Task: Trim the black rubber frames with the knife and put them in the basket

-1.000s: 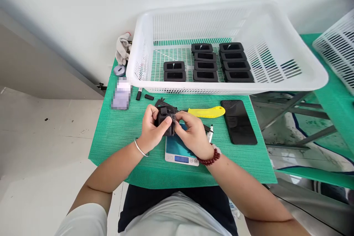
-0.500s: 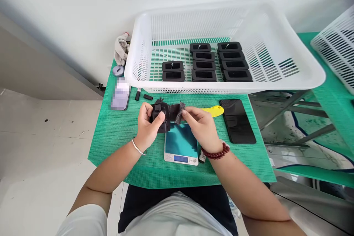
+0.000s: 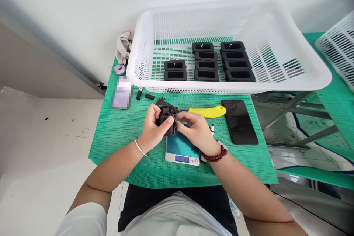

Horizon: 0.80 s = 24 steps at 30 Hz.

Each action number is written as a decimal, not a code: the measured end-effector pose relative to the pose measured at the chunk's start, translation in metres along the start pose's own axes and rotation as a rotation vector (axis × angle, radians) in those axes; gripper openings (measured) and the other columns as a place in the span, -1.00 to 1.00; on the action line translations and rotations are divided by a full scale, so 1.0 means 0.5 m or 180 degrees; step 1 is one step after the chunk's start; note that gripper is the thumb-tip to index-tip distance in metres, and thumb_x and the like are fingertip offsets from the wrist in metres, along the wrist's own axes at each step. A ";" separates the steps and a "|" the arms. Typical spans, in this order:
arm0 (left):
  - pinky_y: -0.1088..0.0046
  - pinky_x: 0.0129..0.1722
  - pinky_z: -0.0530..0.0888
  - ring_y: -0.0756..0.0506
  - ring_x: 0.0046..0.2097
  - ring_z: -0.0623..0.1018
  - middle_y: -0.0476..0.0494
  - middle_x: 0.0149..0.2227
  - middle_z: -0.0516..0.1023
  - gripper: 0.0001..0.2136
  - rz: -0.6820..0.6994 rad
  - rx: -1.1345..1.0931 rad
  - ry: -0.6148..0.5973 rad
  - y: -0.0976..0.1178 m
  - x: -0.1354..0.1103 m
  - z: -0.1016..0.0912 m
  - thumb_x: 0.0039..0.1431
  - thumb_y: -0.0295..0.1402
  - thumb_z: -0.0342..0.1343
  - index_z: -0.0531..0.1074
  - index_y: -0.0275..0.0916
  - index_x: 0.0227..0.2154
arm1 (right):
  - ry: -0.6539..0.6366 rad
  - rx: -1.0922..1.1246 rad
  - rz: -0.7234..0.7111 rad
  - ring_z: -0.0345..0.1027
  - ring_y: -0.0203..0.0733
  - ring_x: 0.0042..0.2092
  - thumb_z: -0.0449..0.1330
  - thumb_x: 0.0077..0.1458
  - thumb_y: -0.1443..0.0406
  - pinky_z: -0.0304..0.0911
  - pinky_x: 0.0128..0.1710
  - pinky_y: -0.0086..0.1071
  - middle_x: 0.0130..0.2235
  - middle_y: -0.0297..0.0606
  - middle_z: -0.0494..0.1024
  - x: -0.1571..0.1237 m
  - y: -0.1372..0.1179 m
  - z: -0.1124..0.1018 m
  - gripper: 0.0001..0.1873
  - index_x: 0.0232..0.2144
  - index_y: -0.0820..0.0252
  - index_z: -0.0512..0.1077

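Since half a second ago the right hand point(image 3: 195, 131) has closed back in and pinches the dark cloth point(image 3: 173, 129) against the black part point(image 3: 165, 114). The left hand point(image 3: 152, 128) grips that part. Contact is renewed above the far edge of the scale point(image 3: 181, 150), mid-mat point(image 3: 118, 132).

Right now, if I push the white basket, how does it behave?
Probably light, slightly flexible: the white basket has thin slotted walls and few black parts inside. Its right end seems to overhang the table: might tip.
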<state>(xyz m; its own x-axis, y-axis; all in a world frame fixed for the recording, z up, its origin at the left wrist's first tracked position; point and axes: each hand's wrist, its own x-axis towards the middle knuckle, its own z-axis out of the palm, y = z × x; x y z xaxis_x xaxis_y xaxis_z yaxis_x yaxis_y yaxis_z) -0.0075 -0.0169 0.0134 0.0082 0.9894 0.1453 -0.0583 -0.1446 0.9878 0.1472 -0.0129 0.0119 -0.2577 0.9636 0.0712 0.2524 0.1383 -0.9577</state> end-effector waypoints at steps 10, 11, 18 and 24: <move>0.49 -0.52 0.10 0.05 -0.48 0.04 0.09 -0.48 -0.02 -0.59 0.0186 0.0411 -0.0149 -0.010 -0.006 0.002 0.08 -0.16 0.20 0.01 -0.19 -0.48 | 0.0345 -0.0792 -0.0339 0.23 -0.34 -0.51 0.12 -0.02 0.36 0.14 -0.48 -0.43 -0.57 -0.39 0.37 -0.008 -0.018 0.004 -0.86 -0.59 0.15 0.30; 0.49 -0.52 0.10 0.05 -0.48 0.04 0.09 -0.49 -0.02 -0.58 0.0219 0.0440 -0.0141 -0.009 -0.006 0.002 0.08 -0.16 0.21 0.02 -0.19 -0.48 | 0.0403 -0.0906 -0.0435 0.23 -0.32 -0.50 0.12 -0.01 0.36 0.15 -0.47 -0.42 -0.57 -0.38 0.37 -0.009 -0.017 0.005 -0.86 -0.58 0.15 0.30; 0.52 -0.57 0.06 0.08 -0.52 0.03 0.10 -0.50 -0.04 -0.54 0.0066 -0.0037 0.0055 -0.002 0.000 -0.005 0.06 -0.08 0.21 0.00 -0.18 -0.50 | 0.1090 -0.0933 -0.0420 0.32 -0.23 -0.45 0.11 0.07 0.31 0.24 -0.39 -0.31 -0.52 -0.30 0.46 0.002 0.002 -0.026 -0.85 -0.53 0.13 0.38; 0.53 -0.55 0.10 0.08 -0.51 0.04 0.09 -0.50 -0.04 -0.53 0.0094 -0.0203 0.0151 -0.010 0.005 -0.009 0.05 -0.04 0.21 0.02 -0.19 -0.49 | -0.0171 0.0675 0.0427 0.37 -0.26 -0.43 0.15 0.09 0.11 0.31 -0.40 -0.37 -0.50 -0.32 0.49 0.005 -0.001 -0.028 -0.72 -0.51 0.17 0.41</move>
<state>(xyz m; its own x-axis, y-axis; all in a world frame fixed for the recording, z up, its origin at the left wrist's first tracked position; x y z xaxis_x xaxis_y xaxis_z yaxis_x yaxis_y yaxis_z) -0.0118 -0.0136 0.0086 -0.0416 0.9846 0.1700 -0.1214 -0.1739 0.9773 0.1596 -0.0073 0.0165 -0.2858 0.9557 -0.0700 0.0881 -0.0466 -0.9950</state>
